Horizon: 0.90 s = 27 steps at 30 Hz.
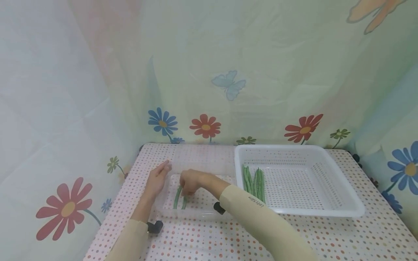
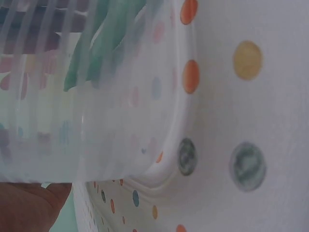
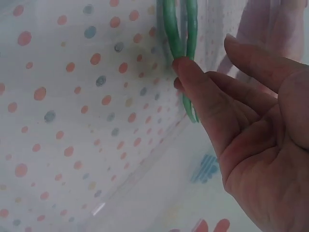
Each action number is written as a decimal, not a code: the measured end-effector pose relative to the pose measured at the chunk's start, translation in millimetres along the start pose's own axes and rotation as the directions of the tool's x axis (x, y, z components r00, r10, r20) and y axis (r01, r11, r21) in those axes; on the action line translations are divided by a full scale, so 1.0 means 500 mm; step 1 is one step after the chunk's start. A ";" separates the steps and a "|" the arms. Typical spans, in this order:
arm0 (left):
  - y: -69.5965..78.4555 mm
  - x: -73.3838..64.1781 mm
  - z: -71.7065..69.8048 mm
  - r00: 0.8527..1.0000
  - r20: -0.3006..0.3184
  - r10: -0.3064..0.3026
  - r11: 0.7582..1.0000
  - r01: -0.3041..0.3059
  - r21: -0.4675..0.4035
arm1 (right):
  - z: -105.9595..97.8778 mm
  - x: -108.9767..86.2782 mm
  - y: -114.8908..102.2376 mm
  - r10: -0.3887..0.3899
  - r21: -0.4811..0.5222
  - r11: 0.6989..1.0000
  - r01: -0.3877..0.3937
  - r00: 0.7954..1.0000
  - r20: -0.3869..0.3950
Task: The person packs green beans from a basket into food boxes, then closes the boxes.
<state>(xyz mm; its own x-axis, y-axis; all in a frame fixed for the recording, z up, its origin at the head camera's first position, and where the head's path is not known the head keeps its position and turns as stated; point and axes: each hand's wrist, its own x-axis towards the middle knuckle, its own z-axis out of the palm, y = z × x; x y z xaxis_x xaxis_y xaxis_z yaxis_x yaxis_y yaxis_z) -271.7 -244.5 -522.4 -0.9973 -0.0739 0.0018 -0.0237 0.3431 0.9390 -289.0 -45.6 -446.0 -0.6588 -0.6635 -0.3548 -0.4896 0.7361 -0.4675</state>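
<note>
Two green beans [image 1: 177, 197] lie lengthwise in a clear plastic container [image 1: 209, 214], near its left side. My right hand [image 1: 192, 181] reaches down into the container. In the right wrist view, the fingertips of the right hand [image 3: 241, 101] touch the beans [image 3: 171, 24], and its thumb stands apart from them. My left hand [image 1: 156, 180] rests along the container's left side with its fingers extended; part of the left hand [image 2: 29, 205] shows past the container's ribbed wall [image 2: 43, 145] in the left wrist view.
A white perforated basket [image 1: 339, 188] stands to the right of the container, with several green beans [image 1: 254, 183] along its left side. Polka-dot cloth [image 1: 196, 239] covers the table. A flower-printed curtain [image 1: 261, 108] hangs behind and at both sides.
</note>
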 end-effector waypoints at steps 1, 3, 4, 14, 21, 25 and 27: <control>0.000 -0.001 0.000 1.000 -0.002 -0.002 1.000 0.002 0.002 | -0.004 -0.001 0.000 -0.012 -0.009 1.000 0.012 1.000 -0.002; 0.001 -0.002 0.001 1.000 -0.006 -0.007 1.000 0.007 0.005 | -0.015 -0.005 0.000 -0.045 -0.043 0.998 0.044 0.999 -0.024; 0.002 -0.002 0.001 1.000 -0.007 -0.008 1.000 0.008 0.003 | -0.024 -0.008 -0.001 -0.064 -0.062 0.996 0.062 0.997 -0.037; 0.003 0.004 0.002 1.000 0.012 -0.011 0.999 0.011 -0.032 | -0.104 -0.061 0.007 -0.179 -0.092 0.982 0.164 0.965 -0.193; 0.003 0.004 0.002 1.000 0.018 -0.011 1.000 0.011 -0.021 | -0.125 -0.104 0.042 -0.270 -0.188 0.958 0.218 0.906 -0.325; 0.004 0.002 0.000 1.000 0.015 -0.019 1.000 0.019 -0.015 | -0.136 -0.125 0.068 -0.264 -0.258 0.949 0.179 0.900 -0.348; 0.003 0.002 -0.002 1.000 0.012 -0.020 1.000 0.021 -0.011 | -0.142 -0.134 0.079 -0.270 -0.282 0.944 0.174 0.898 -0.348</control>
<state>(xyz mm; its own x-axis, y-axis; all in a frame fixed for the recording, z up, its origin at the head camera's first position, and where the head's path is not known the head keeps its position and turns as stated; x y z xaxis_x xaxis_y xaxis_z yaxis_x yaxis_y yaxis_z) -272.7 -244.7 -520.6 -0.9974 -0.0693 -0.0216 -0.0434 0.3312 0.9426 -304.8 37.1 -383.1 -0.6584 -0.7473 0.0898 -0.7376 0.6168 -0.2748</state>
